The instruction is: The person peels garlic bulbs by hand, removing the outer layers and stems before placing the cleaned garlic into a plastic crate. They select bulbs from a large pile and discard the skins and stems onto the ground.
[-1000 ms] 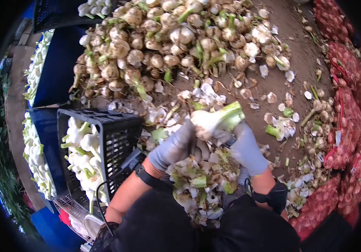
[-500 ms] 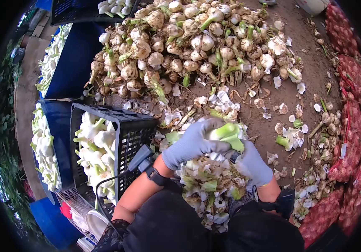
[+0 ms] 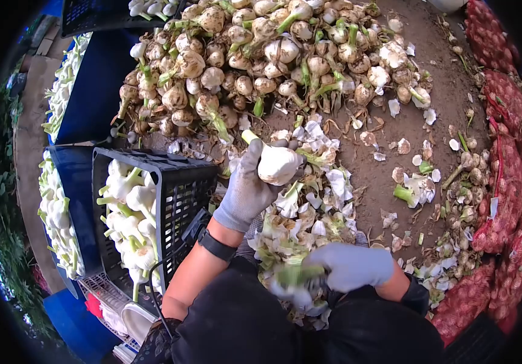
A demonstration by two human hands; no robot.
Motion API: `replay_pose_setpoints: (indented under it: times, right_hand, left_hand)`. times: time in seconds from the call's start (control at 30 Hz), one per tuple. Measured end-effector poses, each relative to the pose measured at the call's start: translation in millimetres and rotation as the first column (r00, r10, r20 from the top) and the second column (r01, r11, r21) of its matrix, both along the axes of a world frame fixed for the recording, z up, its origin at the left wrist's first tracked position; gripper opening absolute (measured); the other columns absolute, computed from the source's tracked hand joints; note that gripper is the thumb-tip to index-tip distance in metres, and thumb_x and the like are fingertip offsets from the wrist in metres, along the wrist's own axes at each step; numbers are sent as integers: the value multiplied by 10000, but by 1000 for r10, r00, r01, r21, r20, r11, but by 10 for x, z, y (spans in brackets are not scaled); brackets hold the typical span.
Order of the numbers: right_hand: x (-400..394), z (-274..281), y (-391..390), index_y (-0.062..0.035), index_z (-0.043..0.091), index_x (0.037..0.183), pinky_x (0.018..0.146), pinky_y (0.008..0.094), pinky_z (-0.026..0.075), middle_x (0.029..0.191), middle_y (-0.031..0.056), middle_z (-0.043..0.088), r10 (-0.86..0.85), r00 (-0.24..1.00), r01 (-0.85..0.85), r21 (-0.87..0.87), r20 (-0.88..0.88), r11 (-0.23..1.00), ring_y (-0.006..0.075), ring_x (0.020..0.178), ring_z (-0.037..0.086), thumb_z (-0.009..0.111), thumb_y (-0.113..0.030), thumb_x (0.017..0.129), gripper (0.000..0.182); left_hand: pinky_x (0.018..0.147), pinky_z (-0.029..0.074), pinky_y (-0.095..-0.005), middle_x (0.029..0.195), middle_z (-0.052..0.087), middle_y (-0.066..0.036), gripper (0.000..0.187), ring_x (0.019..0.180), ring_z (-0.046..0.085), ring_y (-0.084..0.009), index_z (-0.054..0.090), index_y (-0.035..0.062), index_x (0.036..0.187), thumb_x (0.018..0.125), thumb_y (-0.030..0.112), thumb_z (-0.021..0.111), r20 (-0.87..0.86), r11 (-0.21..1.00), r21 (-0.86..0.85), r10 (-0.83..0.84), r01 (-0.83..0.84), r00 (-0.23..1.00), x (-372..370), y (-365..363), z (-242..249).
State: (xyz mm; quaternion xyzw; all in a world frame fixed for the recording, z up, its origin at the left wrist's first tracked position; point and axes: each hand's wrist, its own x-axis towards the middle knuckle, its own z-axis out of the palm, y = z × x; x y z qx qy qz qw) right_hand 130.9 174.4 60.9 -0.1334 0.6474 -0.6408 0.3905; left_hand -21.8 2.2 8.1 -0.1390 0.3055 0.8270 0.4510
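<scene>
A white garlic bulb with a short green stem stump sits in my left hand, its gloved fingers wrapped round it. Lower down, my right hand, also in a grey glove, is blurred by motion. At its fingertips is a smeared green and white strip of garlic peel, over the heap of peelings between my legs. Something dark shows by the right fingers, too blurred to make out. A black crate with cleaned garlic stands left of my left hand.
A large pile of soil-stained garlic lies on the ground ahead. Blue bins of cleaned garlic line the left side. Red mesh sacks stand along the right, beside loose bulbs and scraps.
My hands have moved apart. The left has turned and lifted the bulb, now bare white. The right has swung down toward the peelings with green peel at its fingers.
</scene>
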Motion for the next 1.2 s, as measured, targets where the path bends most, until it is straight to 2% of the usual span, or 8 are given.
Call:
replay_pose_setpoints:
  times: [0.07,0.13,0.23,0.5,0.67,0.93,1.07,1.2]
  right_hand:
    - [-69,51,27,-94,650,1147,782,401,521,944,172,675,-11,1000,12,-140,10,990,291,851,666,637,-61,746,403]
    - [-311,141,87,-87,614,1194,770,418,518,943,185,673,-31,924,320,724,-382,611,322,857,666,702,-148,771,436]
    - [-394,-64,91,-86,654,1033,727,434,515,890,152,682,-594,614,783,308,-520,540,341,824,665,677,-160,748,296]
    - [-656,-146,-36,-87,614,855,670,425,521,772,114,671,-189,706,700,630,-683,336,320,749,675,629,-139,807,73]
    - [-530,-344,171,-84,640,925,640,438,521,803,132,680,-749,528,848,295,-400,441,320,732,673,644,-203,839,147]
    - [-550,-151,-105,-80,597,828,617,438,474,699,118,623,-242,598,791,512,-764,335,308,638,636,640,-82,685,149]
    - [-583,-171,-1,-77,612,819,620,440,483,733,127,646,-263,640,763,559,-722,325,322,665,647,643,-115,728,103]
    - [-418,-377,209,-77,648,819,632,429,509,779,137,670,-481,684,727,565,-548,390,338,714,661,656,-128,765,74]
  left_hand:
    - [962,503,-404,1177,617,-124,568,1098,619,-284,525,8,1258,949,484,546,-44,1000,-8,-15,15,999,-6,-1,39]
    - [944,512,-365,1154,625,-112,552,1046,642,-218,520,-7,1265,947,440,577,-425,971,-219,-182,95,887,14,2,112]
    - [917,522,-348,1143,630,-109,488,1019,645,-184,525,-22,1259,958,354,599,-473,949,-299,-242,104,847,38,-9,102]
    - [907,485,-270,1152,588,-69,386,1049,594,-138,502,9,1239,913,135,669,-602,902,-387,-404,191,689,144,78,283]
    - [922,457,-304,1184,567,-56,434,1081,551,-143,597,-6,1159,914,347,663,-754,939,-342,-299,40,584,34,68,367]
    - [842,506,-244,1096,611,-86,457,947,621,-133,592,-19,1181,930,360,640,-846,917,-395,-389,61,365,132,71,246]
    - [886,494,-269,1140,605,-70,504,999,618,-150,594,-21,1175,916,408,645,-800,888,-438,-455,138,390,77,66,296]
    - [1003,451,-366,1273,580,-127,548,1170,562,-223,565,2,1252,926,439,617,-580,983,-124,-180,132,795,70,107,426]
